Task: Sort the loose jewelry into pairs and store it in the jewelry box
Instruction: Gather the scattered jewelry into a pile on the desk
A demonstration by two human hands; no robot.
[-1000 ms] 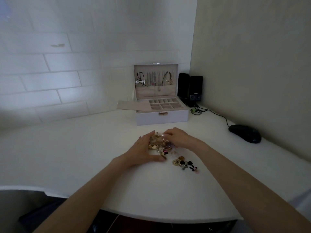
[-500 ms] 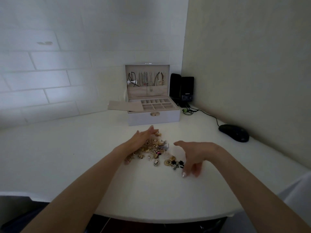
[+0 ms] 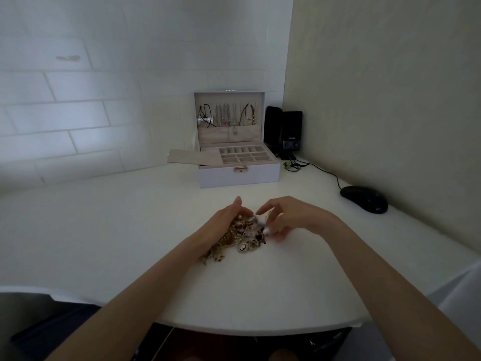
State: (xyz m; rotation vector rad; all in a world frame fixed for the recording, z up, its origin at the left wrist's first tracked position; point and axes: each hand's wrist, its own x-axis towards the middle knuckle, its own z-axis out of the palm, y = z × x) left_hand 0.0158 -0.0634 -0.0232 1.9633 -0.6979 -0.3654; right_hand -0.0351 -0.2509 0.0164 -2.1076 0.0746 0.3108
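A white bench (image 3: 104,230) with a curved front edge fills a corner between a white tiled wall (image 3: 78,113) and a plain beige wall (image 3: 390,100). The light is dim.

Both hands are at the middle of the bench, either side of a heap of loose jewelry (image 3: 240,234). The left hand (image 3: 223,222) stands on its edge with its fingers straight, and its palm lies against the left flank of the heap. The right hand (image 3: 291,217) arches over the heap's right side with its fingers curled down and the tips in among the pieces. It is blurred there, so I cannot tell whether it pinches a piece or only touches the heap. The jewelry, mostly gold in colour, trails back along the left wrist toward the front edge. A round dark-centred piece (image 3: 242,248) lies at the near side of the heap.

Beyond the hands, well apart from the heap, the jewelry box (image 3: 238,177) stands open against the tiled wall. Its lid (image 3: 229,136) is upright with necklaces (image 3: 226,115) hanging inside, and its divided tray (image 3: 244,155) is uncovered. A flat beige panel (image 3: 192,157) juts out over the box's left side. Two black speakers (image 3: 283,131) stand just right of the box in the corner. A black cable (image 3: 325,173) runs along the beige wall to a black mouse (image 3: 364,199) at the far right.
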